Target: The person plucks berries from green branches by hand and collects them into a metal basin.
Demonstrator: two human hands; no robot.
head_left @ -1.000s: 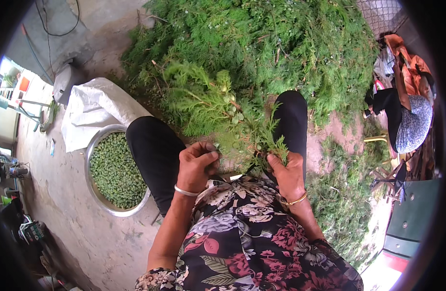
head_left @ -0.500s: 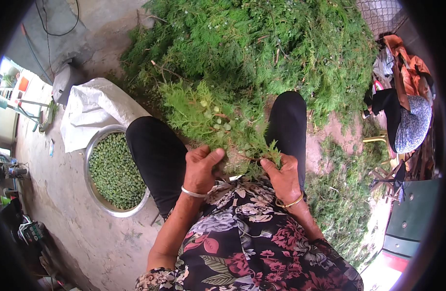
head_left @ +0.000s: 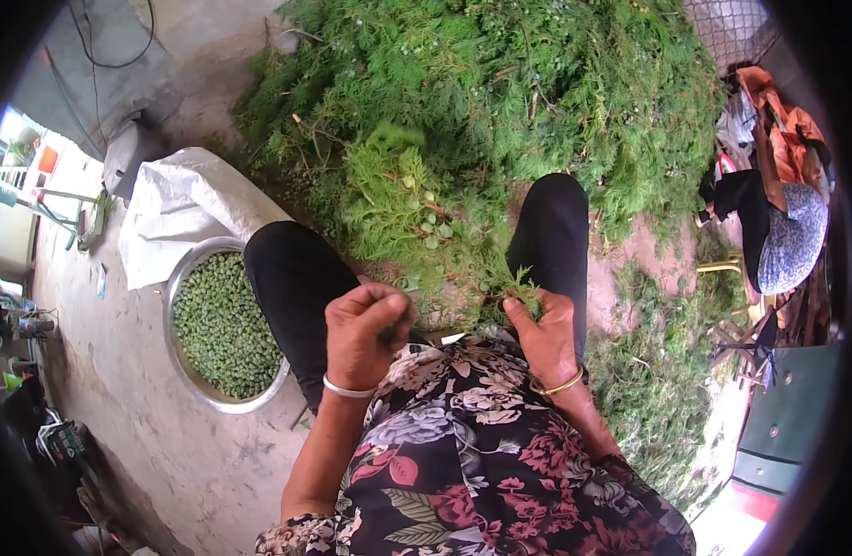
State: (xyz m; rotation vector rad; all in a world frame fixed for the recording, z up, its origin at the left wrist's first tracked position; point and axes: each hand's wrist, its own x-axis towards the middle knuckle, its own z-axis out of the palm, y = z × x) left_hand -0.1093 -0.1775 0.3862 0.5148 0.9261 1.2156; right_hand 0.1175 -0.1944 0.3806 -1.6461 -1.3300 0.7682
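My right hand point(head_left: 546, 335) grips the stem end of a leafy evergreen sprig point(head_left: 412, 204), thumb on top. The sprig stretches up and left between my knees, with pale green cones point(head_left: 432, 225) clustered along it. My left hand point(head_left: 363, 335) is curled closed beside my left knee, apart from the sprig. Something dark shows within its fingers, too small and shaded to name. Left of that knee stands a wide metal basin point(head_left: 206, 400), nearly full of small green cones point(head_left: 227, 324).
A large heap of cut evergreen branches point(head_left: 500, 83) lies ahead. A white sack point(head_left: 180, 208) rests behind the basin. Loose greenery point(head_left: 648, 398) covers the floor at right. Farther right, another person point(head_left: 789, 241) sits bent over beside a dark green panel point(head_left: 778, 398).
My left hand has drawn back left and slightly down, away from the sprig, and its fingers have curled in. My right hand stays nearly in place, still gripping the sprig.
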